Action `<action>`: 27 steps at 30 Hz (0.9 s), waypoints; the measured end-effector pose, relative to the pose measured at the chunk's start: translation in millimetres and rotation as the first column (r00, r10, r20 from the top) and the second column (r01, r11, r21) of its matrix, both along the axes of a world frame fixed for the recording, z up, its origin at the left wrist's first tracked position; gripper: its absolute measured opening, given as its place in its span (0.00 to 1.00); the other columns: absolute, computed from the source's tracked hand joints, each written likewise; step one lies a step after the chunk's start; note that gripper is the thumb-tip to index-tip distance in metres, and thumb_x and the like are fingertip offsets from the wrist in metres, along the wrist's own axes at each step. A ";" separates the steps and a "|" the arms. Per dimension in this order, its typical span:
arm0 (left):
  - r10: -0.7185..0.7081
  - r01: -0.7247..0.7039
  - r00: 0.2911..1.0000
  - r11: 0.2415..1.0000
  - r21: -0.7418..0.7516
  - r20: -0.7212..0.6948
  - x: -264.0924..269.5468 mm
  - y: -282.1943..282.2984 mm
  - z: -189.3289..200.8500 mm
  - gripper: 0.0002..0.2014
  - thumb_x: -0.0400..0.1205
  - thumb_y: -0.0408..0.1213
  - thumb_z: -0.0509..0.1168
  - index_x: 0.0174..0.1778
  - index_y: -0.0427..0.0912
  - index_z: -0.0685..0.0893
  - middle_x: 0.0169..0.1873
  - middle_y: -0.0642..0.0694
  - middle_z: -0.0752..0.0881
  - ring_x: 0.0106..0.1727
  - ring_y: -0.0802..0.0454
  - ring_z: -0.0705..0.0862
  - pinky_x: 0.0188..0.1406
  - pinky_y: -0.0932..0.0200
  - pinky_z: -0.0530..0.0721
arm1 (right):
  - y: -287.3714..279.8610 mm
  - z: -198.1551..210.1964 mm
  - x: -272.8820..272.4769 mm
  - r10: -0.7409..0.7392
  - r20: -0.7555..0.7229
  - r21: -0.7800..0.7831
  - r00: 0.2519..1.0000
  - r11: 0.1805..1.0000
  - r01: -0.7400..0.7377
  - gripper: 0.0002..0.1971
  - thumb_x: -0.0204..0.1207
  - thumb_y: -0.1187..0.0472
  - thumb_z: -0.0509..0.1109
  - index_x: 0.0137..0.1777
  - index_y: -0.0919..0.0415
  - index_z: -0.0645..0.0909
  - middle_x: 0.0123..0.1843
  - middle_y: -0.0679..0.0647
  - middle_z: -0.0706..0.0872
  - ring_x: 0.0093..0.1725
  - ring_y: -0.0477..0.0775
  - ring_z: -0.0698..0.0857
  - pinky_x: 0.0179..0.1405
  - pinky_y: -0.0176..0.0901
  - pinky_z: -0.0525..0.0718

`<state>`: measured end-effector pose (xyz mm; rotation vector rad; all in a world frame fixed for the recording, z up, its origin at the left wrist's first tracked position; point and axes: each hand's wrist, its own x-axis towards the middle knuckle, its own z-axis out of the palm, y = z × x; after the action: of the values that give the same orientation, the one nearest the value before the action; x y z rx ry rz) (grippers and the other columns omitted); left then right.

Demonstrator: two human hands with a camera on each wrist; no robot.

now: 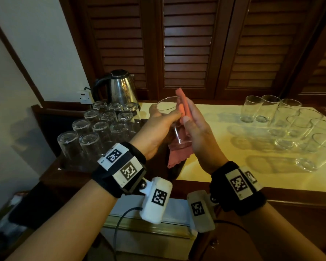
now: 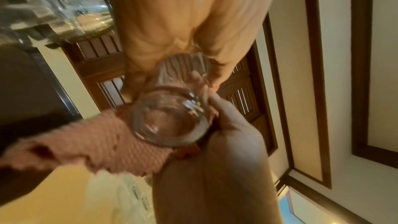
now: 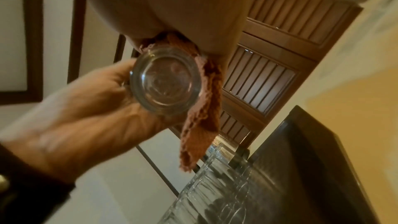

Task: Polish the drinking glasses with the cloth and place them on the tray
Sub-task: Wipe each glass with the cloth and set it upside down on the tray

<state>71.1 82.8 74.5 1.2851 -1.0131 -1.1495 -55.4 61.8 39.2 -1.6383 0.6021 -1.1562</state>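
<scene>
- Nearest the head camera, the left hand (image 1: 158, 129) curls fingers and thumb round a clear drinking glass (image 1: 174, 125), holding it tilted in the air above the desk's (image 1: 224, 166) left end, mouth pointing away.
- Straight-fingered, the right hand (image 1: 198, 132) presses a pink cloth (image 1: 184, 104) flat against the glass's right side; the cloth's loose end hangs below the base.
- Upturned glasses (image 1: 100, 129) stand in rows on a dark tray (image 1: 43, 117) at the desk's left edge.
- Behind them, at the back left corner, sits a steel kettle (image 1: 120, 87).
- More glasses (image 1: 290, 125) cluster, mouths up, toward the desk's right end, well apart from the tray.
</scene>
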 end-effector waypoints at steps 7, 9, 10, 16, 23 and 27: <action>-0.156 0.149 0.982 0.987 -0.068 -0.111 2.5 3.7 -2.3 0.29 0.83 0.55 0.62 0.76 0.42 0.77 0.65 0.35 0.86 0.64 0.42 0.87 0.61 0.46 0.88 | 6.6 10.2 -8.7 0.157 0.361 0.290 0.919 0.918 -0.270 0.23 0.92 0.62 0.49 0.85 0.52 0.67 0.75 0.59 0.82 0.74 0.57 0.83 0.71 0.56 0.83; -0.210 0.204 0.969 0.977 -0.055 -0.129 6.1 5.3 -2.9 0.32 0.82 0.57 0.64 0.79 0.42 0.74 0.68 0.35 0.84 0.69 0.38 0.84 0.67 0.40 0.84 | 3.0 12.0 -13.1 0.132 0.350 0.273 0.928 0.933 -0.235 0.22 0.92 0.62 0.49 0.84 0.55 0.67 0.74 0.60 0.83 0.73 0.58 0.83 0.69 0.55 0.85; -0.198 0.194 0.968 0.980 -0.041 -0.152 6.4 4.7 -3.2 0.35 0.81 0.55 0.67 0.82 0.42 0.70 0.69 0.35 0.84 0.70 0.37 0.83 0.67 0.38 0.83 | 2.1 12.6 -14.0 0.128 0.330 0.250 0.935 0.944 -0.217 0.23 0.91 0.62 0.50 0.85 0.54 0.66 0.76 0.60 0.82 0.74 0.59 0.82 0.70 0.57 0.84; -0.025 0.022 0.991 0.999 -0.023 -0.133 -3.1 2.5 -5.1 0.38 0.81 0.49 0.72 0.85 0.48 0.63 0.66 0.40 0.85 0.61 0.45 0.89 0.56 0.45 0.90 | 7.1 6.3 -2.9 0.098 0.224 0.187 0.970 0.972 -0.141 0.24 0.92 0.60 0.52 0.86 0.44 0.64 0.79 0.50 0.78 0.76 0.50 0.80 0.70 0.56 0.83; -0.041 0.040 0.985 0.999 -0.007 -0.170 8.7 4.0 0.9 0.33 0.83 0.43 0.70 0.83 0.43 0.66 0.65 0.39 0.86 0.62 0.47 0.87 0.64 0.47 0.85 | 3.4 6.4 -5.0 0.033 0.198 0.178 0.980 0.982 -0.069 0.23 0.92 0.60 0.50 0.86 0.49 0.65 0.80 0.53 0.78 0.75 0.51 0.81 0.68 0.51 0.85; 0.024 -0.023 0.996 1.000 0.018 -0.081 -1.7 0.8 -1.6 0.40 0.80 0.50 0.73 0.85 0.50 0.61 0.64 0.42 0.86 0.61 0.45 0.88 0.59 0.41 0.88 | 2.7 0.6 5.2 -0.001 0.071 0.052 0.997 0.999 -0.003 0.28 0.87 0.54 0.55 0.87 0.42 0.60 0.85 0.49 0.70 0.79 0.48 0.76 0.70 0.56 0.83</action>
<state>69.4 83.6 72.9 1.2503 -0.9276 -1.1855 -50.2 64.5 39.7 -1.5462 0.5812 -1.1838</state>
